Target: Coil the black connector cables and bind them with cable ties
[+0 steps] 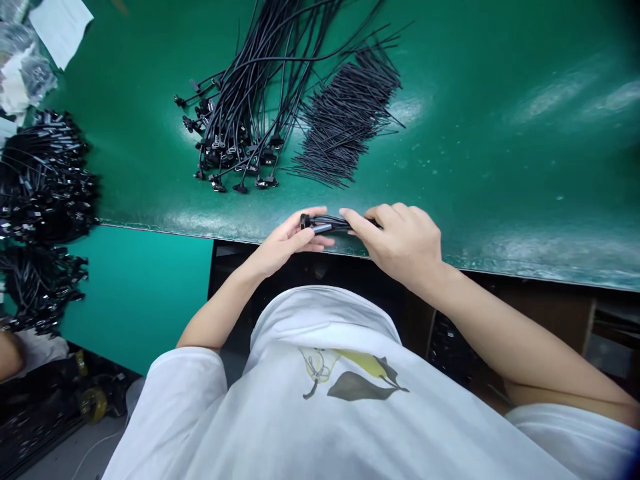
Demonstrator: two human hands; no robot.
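Near the front edge of the green table, a folded black cable (333, 222) with a dark connector and a grey section spans both hands. My left hand (287, 243) holds its connector end between thumb and fingers. My right hand (400, 240) is closed round the other end, which its fingers partly hide. Beyond them lies a spread of black cables (250, 100) with small connectors pointing towards me. To the right of those is a pile of short black ties (345, 113).
The green table (500, 167) stretches to the right. At the left are bundled cables (45, 180), another cable bundle (40, 287), clear plastic bags (25, 67) and a white paper (63, 27). A person's arm (10, 353) shows at the lower left edge.
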